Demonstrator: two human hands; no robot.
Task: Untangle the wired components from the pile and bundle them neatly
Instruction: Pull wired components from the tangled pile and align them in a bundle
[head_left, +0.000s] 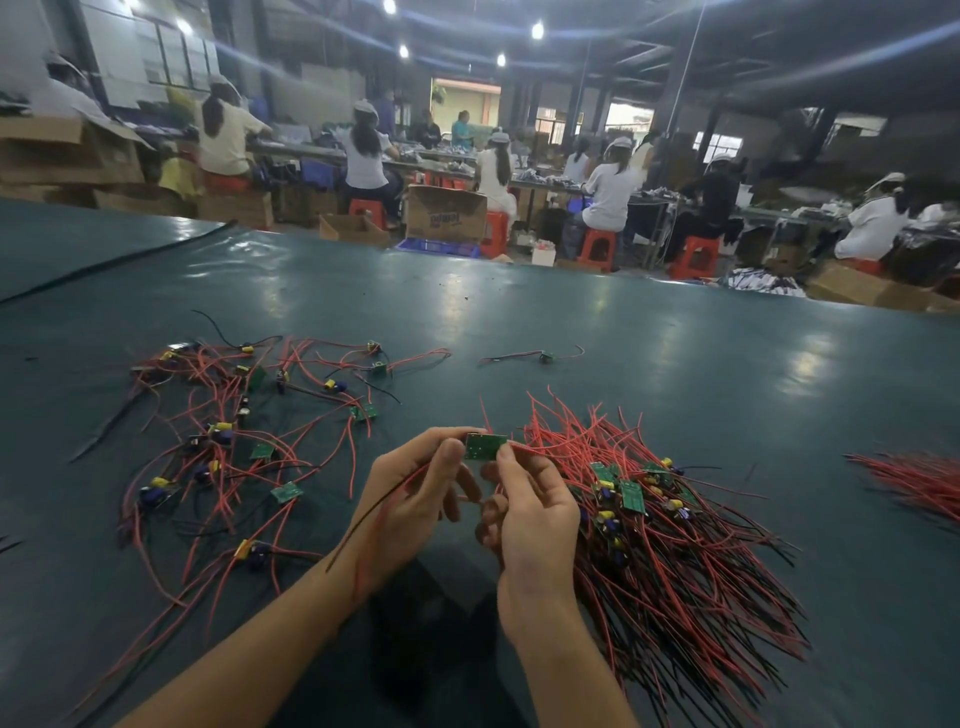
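The left hand (415, 499) and right hand (530, 514) pinch the small green board (484, 446) and cover both its ends; its markings are too small to make out, and its wires are partly hidden in the left hand's grip. The heap of wired boards (675, 561) runs off the bottom edge, and the red wire bundle (919, 486) is cut by the right edge. The workers (610, 192) beyond the table are blurred, and the print on the cardboard box (445, 213) cannot be read.
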